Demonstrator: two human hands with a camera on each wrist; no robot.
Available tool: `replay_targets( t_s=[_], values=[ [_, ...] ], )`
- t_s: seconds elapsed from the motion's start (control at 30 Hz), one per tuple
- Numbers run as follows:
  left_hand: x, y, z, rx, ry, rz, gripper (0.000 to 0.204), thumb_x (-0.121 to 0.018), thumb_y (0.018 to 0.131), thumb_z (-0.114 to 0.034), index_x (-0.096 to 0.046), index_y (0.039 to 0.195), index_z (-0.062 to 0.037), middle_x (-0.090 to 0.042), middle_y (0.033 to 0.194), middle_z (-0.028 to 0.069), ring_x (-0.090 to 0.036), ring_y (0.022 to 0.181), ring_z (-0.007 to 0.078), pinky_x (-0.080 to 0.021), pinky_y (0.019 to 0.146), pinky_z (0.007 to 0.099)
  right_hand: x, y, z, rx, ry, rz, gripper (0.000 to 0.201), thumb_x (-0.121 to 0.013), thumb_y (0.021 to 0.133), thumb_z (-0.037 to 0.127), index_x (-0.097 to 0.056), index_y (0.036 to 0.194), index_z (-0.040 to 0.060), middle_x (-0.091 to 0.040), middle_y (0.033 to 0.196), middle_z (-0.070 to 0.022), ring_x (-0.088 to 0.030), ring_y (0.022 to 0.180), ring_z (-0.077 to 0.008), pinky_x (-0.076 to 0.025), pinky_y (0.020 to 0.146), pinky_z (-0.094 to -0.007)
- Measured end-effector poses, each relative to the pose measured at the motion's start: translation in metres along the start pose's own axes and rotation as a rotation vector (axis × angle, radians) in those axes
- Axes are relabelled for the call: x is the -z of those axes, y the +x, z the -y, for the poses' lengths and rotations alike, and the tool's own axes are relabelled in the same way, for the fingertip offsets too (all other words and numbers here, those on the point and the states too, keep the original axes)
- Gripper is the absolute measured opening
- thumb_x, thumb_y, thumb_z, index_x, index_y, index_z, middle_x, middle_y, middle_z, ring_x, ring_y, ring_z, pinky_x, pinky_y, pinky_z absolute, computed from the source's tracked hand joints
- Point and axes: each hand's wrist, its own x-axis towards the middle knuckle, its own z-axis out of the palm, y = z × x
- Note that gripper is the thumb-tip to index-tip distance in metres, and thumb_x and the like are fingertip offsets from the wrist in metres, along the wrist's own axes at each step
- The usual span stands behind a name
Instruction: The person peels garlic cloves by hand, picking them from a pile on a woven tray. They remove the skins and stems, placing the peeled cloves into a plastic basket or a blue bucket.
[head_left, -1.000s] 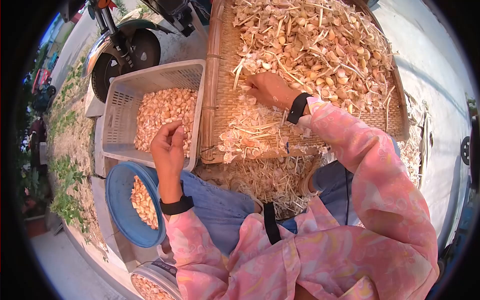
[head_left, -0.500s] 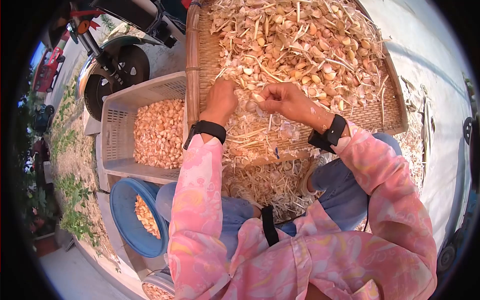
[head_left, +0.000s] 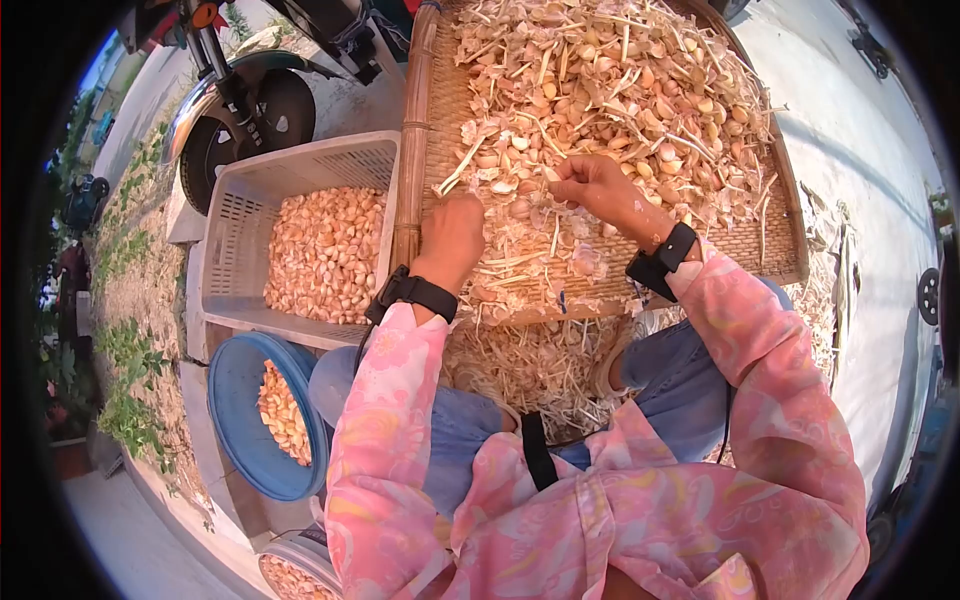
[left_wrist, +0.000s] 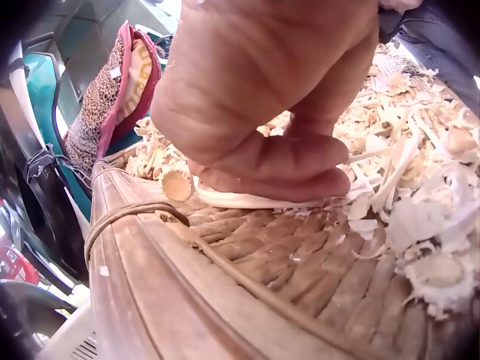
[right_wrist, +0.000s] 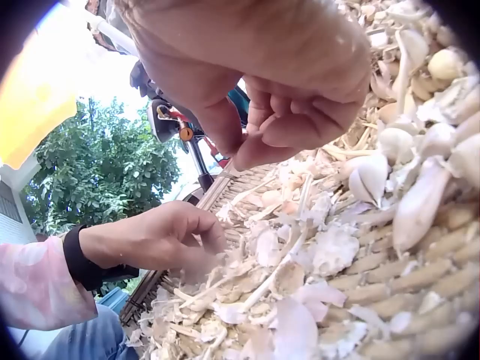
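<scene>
The left hand is over the left edge of the woven tray. In the left wrist view its curled fingers hold a pale garlic stalk low against the weave. To its right, the right hand pinches a pale garlic clove between thumb and fingertips. The right wrist view shows the right hand with bent fingers above loose skins, its clove hidden, and the left hand lower down. A large heap of cloves, skins and stalks covers the tray's far part.
Left of the tray stands a grey plastic crate holding cloves. A blue tub with cloves is nearer the body, and another container of cloves below it. A wheel stands beyond the crate. Husks lie between the feet.
The left hand has moved from over the crate to the tray's left edge and taken hold of a stalk. The right hand has shifted right and now shows a clove at its fingertips.
</scene>
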Motion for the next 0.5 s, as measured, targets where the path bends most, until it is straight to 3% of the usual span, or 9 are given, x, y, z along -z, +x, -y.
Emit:
replay_targets(
  t_s=[0.1, 0.13, 0.2, 0.23, 0.3, 0.33, 0.4, 0.43, 0.5],
  values=[
    [-0.005, -0.018, -0.004, 0.024, -0.208, -0.050, 0.011, -0.055, 0.067, 0.005, -0.058, 0.077, 0.0067, -0.058, 0.080, 0.0272, -0.060, 0.075, 0.0418, -0.048, 0.065, 0.0461, -0.037, 0.021, 0.042, 0.140, 0.097, 0.068, 0.020, -0.061, 0.084, 0.018, -0.060, 0.091, 0.0002, -0.062, 0.076, -0.0026, -0.056, 0.063, -0.0068, -0.046, 0.059, -0.0215],
    [-0.013, -0.023, -0.002, -0.008, -0.330, -0.112, 0.012, -0.058, 0.070, 0.002, -0.056, 0.081, 0.0062, -0.060, 0.073, 0.0200, -0.062, 0.063, 0.0314, -0.048, 0.054, 0.0384, -0.050, 0.035, 0.055, 0.376, 0.112, 0.119, 0.025, -0.061, 0.084, 0.021, -0.060, 0.095, -0.0020, -0.062, 0.077, -0.0018, -0.058, 0.066, -0.0080, -0.046, 0.058, -0.0219],
    [0.008, -0.034, -0.009, 0.260, -0.926, -0.005, 0.014, -0.061, 0.072, -0.001, -0.056, 0.084, 0.0048, -0.059, 0.067, 0.0122, -0.058, 0.055, 0.0215, -0.045, 0.048, 0.0304, -0.061, 0.041, 0.091, 0.478, 0.059, 0.170, 0.023, -0.060, 0.084, 0.019, -0.060, 0.095, -0.0010, -0.062, 0.077, -0.0019, -0.059, 0.068, -0.0085, -0.046, 0.059, -0.0221],
    [0.024, -0.041, -0.009, 0.403, -1.221, 0.051, 0.015, -0.062, 0.074, -0.002, -0.056, 0.085, 0.0040, -0.058, 0.065, 0.0083, -0.057, 0.051, 0.0166, -0.043, 0.045, 0.0264, -0.058, 0.042, 0.090, 0.438, -0.045, 0.179, 0.022, -0.060, 0.084, 0.019, -0.060, 0.095, -0.0002, -0.062, 0.077, -0.0019, -0.060, 0.069, -0.0084, -0.046, 0.059, -0.0222],
    [0.055, -0.055, 0.011, 0.430, -1.427, -0.098, 0.014, -0.063, 0.076, -0.005, -0.056, 0.086, 0.0025, -0.055, 0.064, 0.0013, -0.050, 0.047, 0.0075, -0.037, 0.042, 0.0191, -0.042, 0.046, 0.086, 0.372, -0.266, 0.200, 0.020, -0.058, 0.085, 0.019, -0.061, 0.093, 0.0014, -0.062, 0.077, -0.0018, -0.060, 0.069, -0.0082, -0.046, 0.060, -0.0224],
    [0.068, -0.059, 0.031, 0.450, -1.400, -0.203, 0.015, -0.061, 0.076, -0.003, -0.057, 0.089, 0.0034, -0.057, 0.070, 0.0045, -0.052, 0.050, 0.0095, -0.040, 0.045, 0.0201, -0.035, 0.048, 0.062, 0.351, -0.381, 0.206, 0.015, -0.057, 0.083, 0.016, -0.061, 0.093, 0.0040, -0.063, 0.076, -0.0038, -0.061, 0.069, -0.0123, -0.047, 0.062, -0.0255],
    [0.073, -0.058, 0.084, 0.475, -0.995, -0.427, 0.022, -0.060, 0.077, -0.005, -0.056, 0.097, 0.0025, -0.060, 0.080, 0.0064, -0.057, 0.063, 0.0119, -0.044, 0.054, 0.0212, -0.026, 0.032, 0.020, 0.387, -0.677, 0.162, 0.015, -0.059, 0.080, 0.014, -0.061, 0.091, 0.0055, -0.064, 0.081, -0.0065, -0.062, 0.073, -0.0198, -0.047, 0.064, -0.0304],
    [0.068, -0.057, 0.098, 0.407, -0.723, -0.463, 0.024, -0.059, 0.077, -0.005, -0.057, 0.099, 0.0022, -0.060, 0.080, 0.0082, -0.057, 0.064, 0.0147, -0.045, 0.057, 0.0240, -0.027, 0.018, 0.013, 0.392, -0.788, 0.143, 0.017, -0.061, 0.076, 0.014, -0.061, 0.092, 0.0073, -0.062, 0.086, -0.0097, -0.060, 0.078, -0.0267, -0.047, 0.067, -0.0343],
    [0.057, -0.048, 0.115, 0.242, -0.175, -0.520, 0.027, -0.058, 0.077, -0.005, -0.057, 0.103, 0.0014, -0.059, 0.080, 0.0118, -0.057, 0.067, 0.0203, -0.048, 0.064, 0.0298, -0.032, 0.008, -0.010, 0.530, -0.851, 0.032, 0.019, -0.061, 0.076, 0.016, -0.060, 0.093, 0.0073, -0.061, 0.088, -0.0108, -0.059, 0.081, -0.0280, -0.046, 0.068, -0.0356]
  ],
)
